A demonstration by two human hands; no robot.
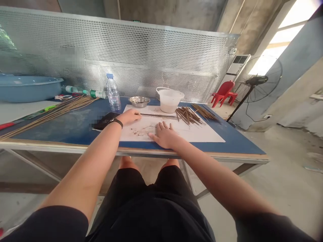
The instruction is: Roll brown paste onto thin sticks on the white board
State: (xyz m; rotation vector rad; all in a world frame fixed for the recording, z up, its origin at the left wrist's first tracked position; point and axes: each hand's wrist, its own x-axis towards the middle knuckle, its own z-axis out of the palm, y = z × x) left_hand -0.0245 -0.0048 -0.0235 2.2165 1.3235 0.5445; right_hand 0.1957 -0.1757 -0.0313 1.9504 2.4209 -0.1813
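Slender brown sticks (158,116) lie across a white board (207,135), left ends pinched in a person's left hand (129,116), apparently to align them; the right hand (165,135) rests palm-down, fingers spread, perhaps for steadiness. A stick pile (189,116) and plastic bucket (171,101) sit within reach.

On the tabletop (236,146) lies a sheet (207,135). At its back edge stand a bowl (139,105) and, to the right, a bucket (167,105). Thin sticks (161,116) lie before the bucket; right of them is a stick pile (188,116). Left of the sheet stands a bottle (114,95), with long rods (59,111) farther left and a basin (27,92) behind them. A screen (131,57) stands behind everything.
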